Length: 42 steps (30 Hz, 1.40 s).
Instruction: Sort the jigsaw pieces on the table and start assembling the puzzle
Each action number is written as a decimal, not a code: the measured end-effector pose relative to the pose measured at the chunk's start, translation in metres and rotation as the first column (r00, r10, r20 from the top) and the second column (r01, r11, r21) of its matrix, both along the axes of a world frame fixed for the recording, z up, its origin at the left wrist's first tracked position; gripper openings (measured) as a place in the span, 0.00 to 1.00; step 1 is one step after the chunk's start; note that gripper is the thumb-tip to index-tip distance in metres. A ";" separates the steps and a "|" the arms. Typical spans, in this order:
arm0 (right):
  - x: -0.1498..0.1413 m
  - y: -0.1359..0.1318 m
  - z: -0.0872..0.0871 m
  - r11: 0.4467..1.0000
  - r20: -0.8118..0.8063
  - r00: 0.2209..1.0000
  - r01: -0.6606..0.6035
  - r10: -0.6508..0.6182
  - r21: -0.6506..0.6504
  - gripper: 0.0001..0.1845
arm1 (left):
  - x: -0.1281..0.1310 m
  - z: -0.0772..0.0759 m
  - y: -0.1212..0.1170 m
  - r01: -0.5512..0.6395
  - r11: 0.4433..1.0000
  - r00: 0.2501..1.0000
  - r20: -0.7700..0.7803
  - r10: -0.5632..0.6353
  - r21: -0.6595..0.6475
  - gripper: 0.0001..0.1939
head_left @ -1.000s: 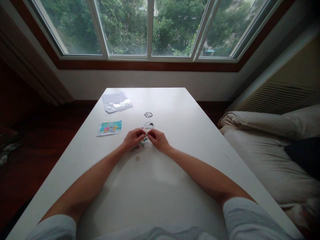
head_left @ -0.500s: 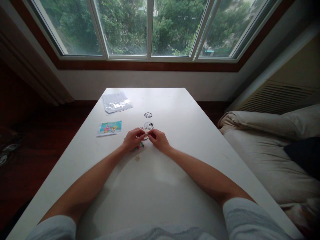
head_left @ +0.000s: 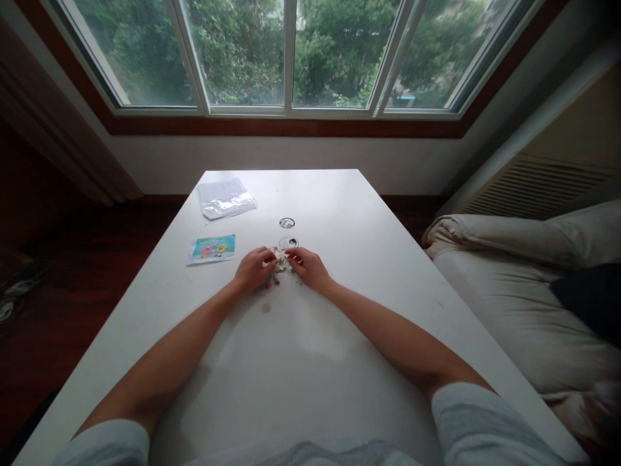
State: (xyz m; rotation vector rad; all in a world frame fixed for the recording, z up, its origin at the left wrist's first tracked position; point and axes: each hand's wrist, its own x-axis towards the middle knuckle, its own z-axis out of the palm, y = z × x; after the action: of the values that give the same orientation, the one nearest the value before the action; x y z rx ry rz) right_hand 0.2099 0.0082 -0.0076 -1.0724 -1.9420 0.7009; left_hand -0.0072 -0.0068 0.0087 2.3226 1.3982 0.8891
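Observation:
A heap of small puzzle pieces (head_left: 282,261), pale with some green and red ones, lies on the white table between my hands. My left hand (head_left: 255,267) rests at the heap's left edge, its fingers curled; whatever they may hold is too small to name. On the other side my right hand (head_left: 310,268) has thumb and fingers drawn together at the heap, and any piece in them cannot be made out. One loose beige puzzle piece (head_left: 266,307) lies apart, nearer to me. Just beyond the heap is a round clear item (head_left: 288,242) with a dark mark.
A card with a cartoon picture (head_left: 212,248) lies to the left. Behind it is a clear plastic bag (head_left: 226,198). Another round, dark-rimmed item (head_left: 287,222) sits farther back. A beige sofa (head_left: 490,285) stands right of the white table (head_left: 310,388), a window beyond.
My hands, whose fingertips met over the heap, have moved slightly apart. More of the puzzle pieces shows between them.

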 end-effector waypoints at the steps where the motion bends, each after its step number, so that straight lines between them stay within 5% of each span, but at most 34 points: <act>1: 0.004 0.004 0.002 1.000 -0.011 1.000 0.013 -0.013 0.007 0.13 | -0.003 -0.001 0.002 -0.029 0.999 0.999 -0.011 0.030 0.022 0.05; 4: 0.020 0.021 0.006 0.982 0.002 0.984 0.179 -0.179 0.068 0.11 | -0.010 -0.005 0.006 -0.055 0.996 0.997 -0.048 0.059 0.067 0.06; 8: 0.034 0.032 0.004 0.966 0.171 0.951 0.253 -0.258 0.050 0.10 | -0.011 -0.011 0.007 -0.009 0.999 0.995 -0.100 0.013 0.043 0.21; 11: 0.024 0.024 -0.002 0.984 0.256 0.951 0.160 -0.175 0.079 0.10 | -0.009 -0.012 0.006 0.066 0.998 0.987 -0.145 -0.064 0.012 0.25; 17: 0.002 0.006 -0.007 0.991 0.063 0.989 -0.134 0.134 0.002 0.13 | -0.012 -0.003 0.007 0.130 0.991 0.982 -0.136 -0.130 -0.008 0.12; 20: 0.006 0.009 -0.008 0.995 0.052 0.994 -0.099 0.099 -0.001 0.14 | -0.020 0.001 0.013 0.082 0.992 0.990 -0.106 -0.092 -0.098 0.12; 24: 0.007 0.006 -0.010 0.979 0.342 0.938 -0.121 0.060 0.162 0.27 | -0.036 0.003 0.023 0.040 0.978 0.999 -0.018 -0.044 -0.203 0.13; 28: -0.002 0.000 -0.008 0.956 0.546 0.834 -0.220 0.082 0.193 0.37 | -0.051 -0.001 0.025 0.003 0.981 0.999 0.039 0.005 -0.193 0.13; 32: -0.005 0.010 -0.002 0.938 0.603 0.787 -0.294 0.127 0.186 0.36 | -0.054 -0.002 0.011 -0.019 0.991 0.999 -0.038 0.014 -0.130 0.11; 37: -0.012 0.030 -0.002 0.879 0.606 0.753 -0.443 0.257 0.178 0.31 | -0.058 0.005 -0.006 0.094 0.995 0.978 -0.184 -0.100 -0.041 0.12; 42: -0.030 0.044 -0.007 0.866 0.545 0.796 -0.445 0.264 0.230 0.25 | -0.075 0.004 0.002 0.083 0.996 0.973 -0.215 -0.088 -0.033 0.13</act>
State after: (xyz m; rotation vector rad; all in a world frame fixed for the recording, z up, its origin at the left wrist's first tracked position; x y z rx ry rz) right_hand 0.1795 0.0523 -0.0145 -0.6994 -2.6482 0.2504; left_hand -0.0824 -0.0044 0.0130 2.5020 1.3679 0.6060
